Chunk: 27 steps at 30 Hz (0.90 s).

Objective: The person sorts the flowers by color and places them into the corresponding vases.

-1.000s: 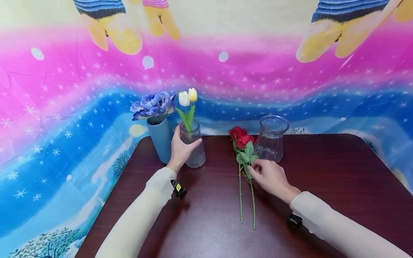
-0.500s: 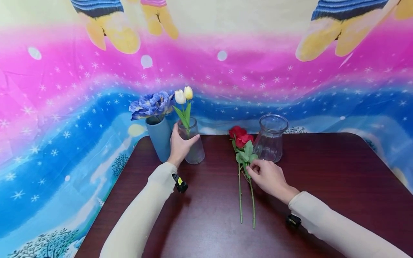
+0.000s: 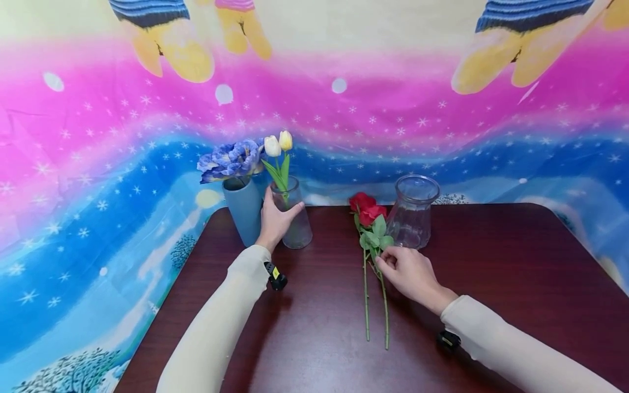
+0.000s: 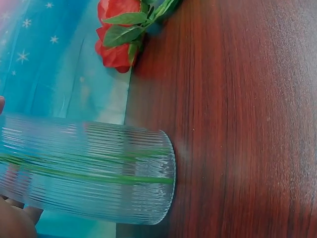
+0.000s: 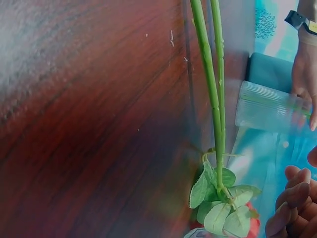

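My left hand (image 3: 275, 221) grips a ribbed clear glass vase (image 3: 300, 232) near its upper part, thumb on the near side. Two tulips (image 3: 272, 146), one white and one pale yellow, stand in it; their green stems (image 4: 124, 179) show through the glass in the left wrist view. Two red roses (image 3: 372, 215) lie side by side on the table, stems toward me. Over their leaves hovers my right hand (image 3: 411, 277), its fingers loosely curled. In the right wrist view those fingers (image 5: 293, 196) hold nothing and sit apart from the rose stems (image 5: 213, 94).
A blue-grey vase (image 3: 243, 213) with blue-purple flowers (image 3: 233, 160) stands just left of the glass vase. Behind my right hand is a flared clear glass vase (image 3: 415, 215). A printed cloth backdrop (image 3: 344, 120) hangs at the far edge of the dark wooden table (image 3: 314, 327).
My left hand has shifted the ribbed glass vase with the tulips slightly left and back, closer to the blue-grey vase. The right hand and the roses have hardly moved.
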Each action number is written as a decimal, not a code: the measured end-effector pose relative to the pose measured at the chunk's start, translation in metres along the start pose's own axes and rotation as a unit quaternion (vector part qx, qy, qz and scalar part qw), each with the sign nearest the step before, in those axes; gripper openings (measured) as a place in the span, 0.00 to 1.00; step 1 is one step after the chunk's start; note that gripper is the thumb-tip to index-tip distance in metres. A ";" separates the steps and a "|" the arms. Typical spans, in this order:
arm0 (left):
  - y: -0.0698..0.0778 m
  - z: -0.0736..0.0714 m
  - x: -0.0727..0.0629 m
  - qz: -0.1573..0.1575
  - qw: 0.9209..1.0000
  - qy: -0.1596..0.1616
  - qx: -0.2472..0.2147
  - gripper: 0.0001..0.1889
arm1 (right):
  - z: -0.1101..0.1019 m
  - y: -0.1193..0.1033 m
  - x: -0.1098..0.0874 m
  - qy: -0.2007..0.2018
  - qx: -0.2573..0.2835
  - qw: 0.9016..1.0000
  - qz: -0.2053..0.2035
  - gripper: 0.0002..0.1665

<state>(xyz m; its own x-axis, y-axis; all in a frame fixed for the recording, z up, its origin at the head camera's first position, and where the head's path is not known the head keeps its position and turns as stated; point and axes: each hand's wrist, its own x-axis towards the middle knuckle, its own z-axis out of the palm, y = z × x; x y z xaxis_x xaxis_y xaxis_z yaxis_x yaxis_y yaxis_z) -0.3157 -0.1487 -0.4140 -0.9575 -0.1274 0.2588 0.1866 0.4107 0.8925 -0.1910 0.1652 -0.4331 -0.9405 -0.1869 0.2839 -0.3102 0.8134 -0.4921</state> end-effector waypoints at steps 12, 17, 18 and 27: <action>0.002 -0.005 -0.010 0.012 1.000 -0.010 0.018 0.52 | -0.003 -0.002 -0.003 -0.003 0.002 1.000 0.004 0.13; 0.003 -0.012 -0.022 0.017 1.000 -0.019 0.012 0.50 | -0.006 -0.002 -0.004 -0.002 0.001 1.000 0.005 0.13; 0.003 -0.013 -0.025 0.017 1.000 -0.023 0.010 0.50 | -0.006 -0.002 -0.005 -0.003 0.001 1.000 0.005 0.13; -0.003 -0.026 -0.052 0.023 0.999 -0.028 -0.004 0.44 | -0.012 -0.001 -0.010 0.007 0.007 1.000 0.007 0.11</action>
<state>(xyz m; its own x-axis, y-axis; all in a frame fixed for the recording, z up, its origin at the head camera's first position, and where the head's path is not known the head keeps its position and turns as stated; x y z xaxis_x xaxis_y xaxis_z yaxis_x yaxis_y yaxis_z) -0.2611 -0.1670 -0.4208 -0.9586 -0.0570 0.2791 0.2328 0.4080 0.8828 -0.1796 0.1732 -0.4253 -0.9425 -0.1682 0.2889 -0.2997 0.8078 -0.5075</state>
